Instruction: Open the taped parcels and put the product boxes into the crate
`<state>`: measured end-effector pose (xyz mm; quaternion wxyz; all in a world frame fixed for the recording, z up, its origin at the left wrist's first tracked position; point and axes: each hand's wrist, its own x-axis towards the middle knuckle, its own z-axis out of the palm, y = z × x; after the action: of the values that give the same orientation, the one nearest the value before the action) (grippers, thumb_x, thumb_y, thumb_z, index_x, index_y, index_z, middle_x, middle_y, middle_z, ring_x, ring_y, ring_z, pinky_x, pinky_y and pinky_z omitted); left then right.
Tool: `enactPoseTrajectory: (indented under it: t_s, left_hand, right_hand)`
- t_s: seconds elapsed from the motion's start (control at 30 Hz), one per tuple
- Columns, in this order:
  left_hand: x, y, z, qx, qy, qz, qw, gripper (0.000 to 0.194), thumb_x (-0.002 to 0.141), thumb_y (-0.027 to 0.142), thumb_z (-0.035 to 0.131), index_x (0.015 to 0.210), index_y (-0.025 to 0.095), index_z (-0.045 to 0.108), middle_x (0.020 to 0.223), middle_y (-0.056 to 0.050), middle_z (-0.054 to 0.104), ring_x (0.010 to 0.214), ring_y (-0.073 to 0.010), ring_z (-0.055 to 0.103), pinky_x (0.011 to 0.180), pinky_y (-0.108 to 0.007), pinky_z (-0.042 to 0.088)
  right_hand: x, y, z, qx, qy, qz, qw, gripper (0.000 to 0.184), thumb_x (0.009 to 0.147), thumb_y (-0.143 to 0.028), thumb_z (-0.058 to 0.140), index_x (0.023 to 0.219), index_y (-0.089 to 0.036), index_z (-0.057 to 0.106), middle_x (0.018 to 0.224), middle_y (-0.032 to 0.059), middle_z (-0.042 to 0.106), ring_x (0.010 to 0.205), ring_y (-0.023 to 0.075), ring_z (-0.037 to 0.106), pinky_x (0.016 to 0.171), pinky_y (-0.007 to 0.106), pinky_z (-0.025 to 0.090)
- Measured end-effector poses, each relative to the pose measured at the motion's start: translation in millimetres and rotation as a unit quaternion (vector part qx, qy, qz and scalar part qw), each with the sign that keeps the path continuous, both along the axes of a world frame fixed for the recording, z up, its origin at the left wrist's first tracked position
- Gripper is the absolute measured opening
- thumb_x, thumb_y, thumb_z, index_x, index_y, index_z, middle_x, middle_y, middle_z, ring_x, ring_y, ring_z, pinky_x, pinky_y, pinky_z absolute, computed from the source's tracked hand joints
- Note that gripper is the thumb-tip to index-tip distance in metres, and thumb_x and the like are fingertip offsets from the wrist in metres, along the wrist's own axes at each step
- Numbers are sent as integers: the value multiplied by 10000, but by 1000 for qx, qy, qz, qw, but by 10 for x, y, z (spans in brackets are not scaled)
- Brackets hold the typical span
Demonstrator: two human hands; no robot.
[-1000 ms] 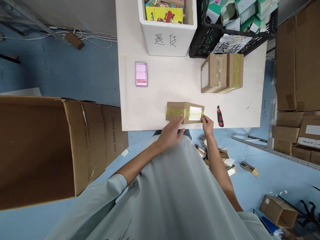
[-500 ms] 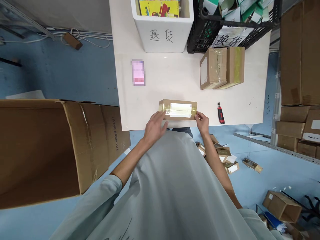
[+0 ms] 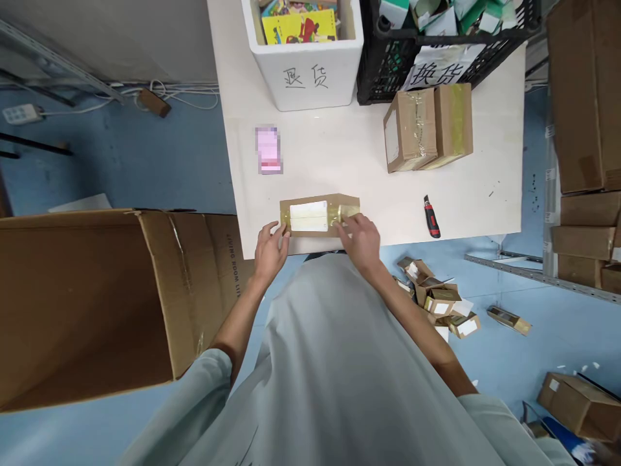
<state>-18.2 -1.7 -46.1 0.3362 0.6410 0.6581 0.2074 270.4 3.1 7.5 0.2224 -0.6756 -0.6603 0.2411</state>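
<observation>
A long, narrow cardboard box [image 3: 315,199] lies flat along the front edge of the white table [image 3: 320,145]. It has a white label [image 3: 308,217] toward its left end and shiny yellowish tape around it. My left hand [image 3: 270,251] grips the left end, thumb and fingers at the near corner. At the right end, my right hand [image 3: 361,243] has its fingers bent onto the taped top; whether they pinch a bit of tape is too small to tell. A red and black box cutter [image 3: 431,219] lies to the right, apart from both hands.
Two taped cardboard boxes [image 3: 411,131] stand at the back right, before a black crate [image 3: 388,68]. A white bin [image 3: 313,84] holds colourful books. A pixelated pink item [image 3: 268,150] lies at left. A large open carton [image 3: 189,298] stands left; opened boxes [image 3: 441,303] litter the floor.
The box has shifted left and seems turned end for end, its label now nearer the left end. My right hand has come over its right end; my left hand has moved left.
</observation>
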Motion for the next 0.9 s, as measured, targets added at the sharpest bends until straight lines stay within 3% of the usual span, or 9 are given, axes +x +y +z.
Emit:
enactPoseTrajectory:
  t_s: [0.17,0.3,0.47,0.63,0.77,0.9]
  left_hand:
    - [-243,94,-104,-27,11,34,999,617,1084,683,497,1284,203,827,1431,-208,722,1402,-405,670,1301,-607,484]
    - [-238,134,-111,-44,-15,89,995,512,1050,652,583,1141,225,851,1313,-164,822,1289,-360,758,1184,-534,592]
    - [-57,246,-95,-56,-53,149,986,366,930,593,769,960,240,863,1053,-96,890,1029,-332,828,1060,-485,645]
    - [245,331,-105,-118,-146,140,972,453,767,635,937,914,222,822,956,-97,878,933,-297,827,952,-445,677]
    - [376,137,-92,-159,-154,110,969,431,752,598,973,928,233,827,947,-84,881,914,-291,834,927,-438,678]
    - [399,-233,-53,-205,-139,103,963,325,769,522,971,893,257,829,893,-52,880,871,-294,842,875,-425,673]
  right_hand:
    - [-539,187,143,21,-34,101,994,402,1207,-512,519,1232,-243,815,1108,148,754,1107,334,682,1020,469,544]
    - [-608,231,184,7,-41,105,994,334,1202,-459,559,1169,-239,807,1112,143,744,1109,328,696,1020,468,551]
    - [-88,283,39,-45,-12,16,999,297,1159,-420,625,1130,-225,848,1141,139,757,1062,329,753,1030,473,575]
    - [714,248,-280,-107,32,-100,989,221,1023,-445,782,1020,-258,900,1111,90,847,904,281,775,985,444,609]
    - [1055,-44,-454,-145,75,-135,977,329,962,-584,797,962,-276,913,1054,78,895,833,277,772,935,453,636]
    - [1079,-450,-478,-190,65,-160,966,421,912,-679,784,911,-275,907,1014,92,902,809,295,779,897,464,637]
